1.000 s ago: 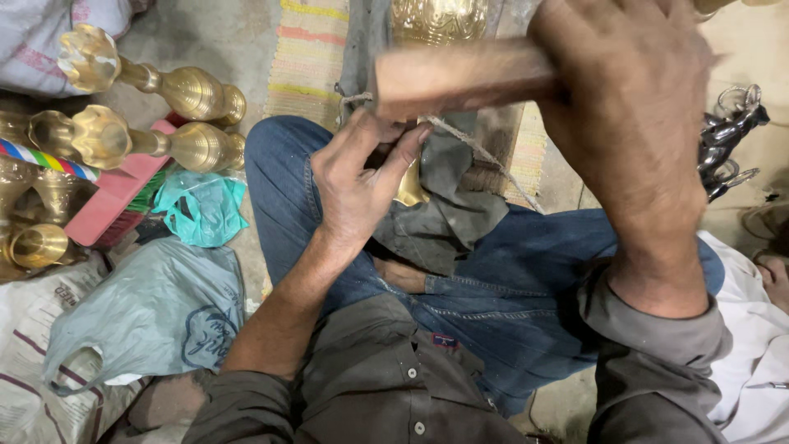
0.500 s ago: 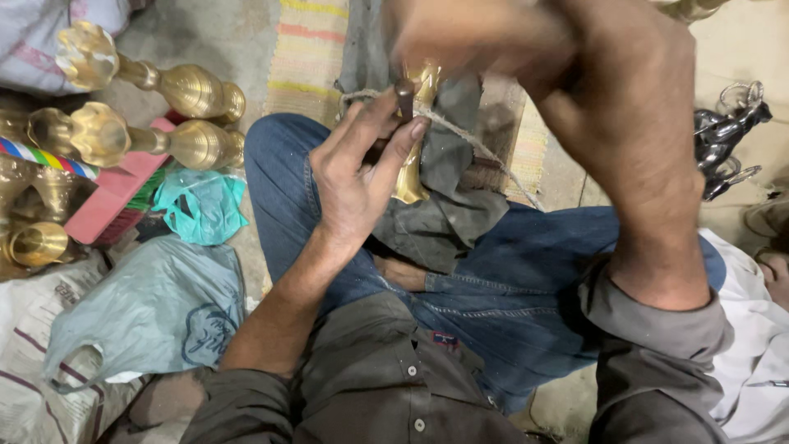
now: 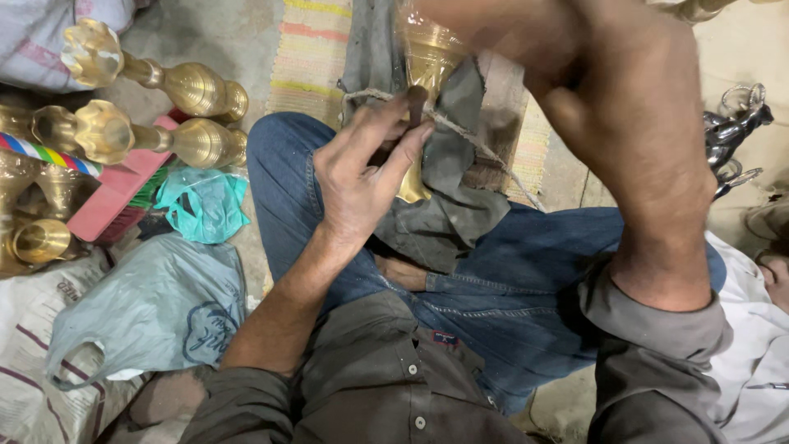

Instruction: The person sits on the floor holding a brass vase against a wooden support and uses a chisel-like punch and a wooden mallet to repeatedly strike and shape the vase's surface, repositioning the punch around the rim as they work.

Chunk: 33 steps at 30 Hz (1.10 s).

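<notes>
While left hand fingers pinch dark punch against brass piece, right hand blurs above; its grip hidden, cannot tell.

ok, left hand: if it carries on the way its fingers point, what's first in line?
The left hand points up-frame; its fingertips already pinch a dark tool. Just beyond lies the brass piece on grey cloth. Depth is unclear.
</notes>
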### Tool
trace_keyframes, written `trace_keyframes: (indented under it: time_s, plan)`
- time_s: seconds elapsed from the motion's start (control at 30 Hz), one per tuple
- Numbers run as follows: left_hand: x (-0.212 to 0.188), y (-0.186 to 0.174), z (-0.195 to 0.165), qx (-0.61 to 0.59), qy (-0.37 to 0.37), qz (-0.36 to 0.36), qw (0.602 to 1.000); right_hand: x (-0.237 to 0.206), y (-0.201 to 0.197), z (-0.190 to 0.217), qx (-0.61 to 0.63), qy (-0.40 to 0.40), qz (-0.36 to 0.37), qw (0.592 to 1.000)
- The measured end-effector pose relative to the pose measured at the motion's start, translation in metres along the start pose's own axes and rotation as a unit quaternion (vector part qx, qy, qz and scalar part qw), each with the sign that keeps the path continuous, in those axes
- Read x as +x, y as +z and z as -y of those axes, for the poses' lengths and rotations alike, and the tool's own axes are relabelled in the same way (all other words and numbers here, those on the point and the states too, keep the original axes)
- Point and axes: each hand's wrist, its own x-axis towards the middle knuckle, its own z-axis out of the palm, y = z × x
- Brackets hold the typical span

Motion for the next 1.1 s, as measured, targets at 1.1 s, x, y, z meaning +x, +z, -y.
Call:
trace_keyframes:
  time_s: [1.1]
  plan:
    - [0.002, -0.005, -0.006, -0.038, 0.005, 0.012, 0.999, 0.010, -0.002, 0.008, 0.057, 0.033, 0.001, 0.998]
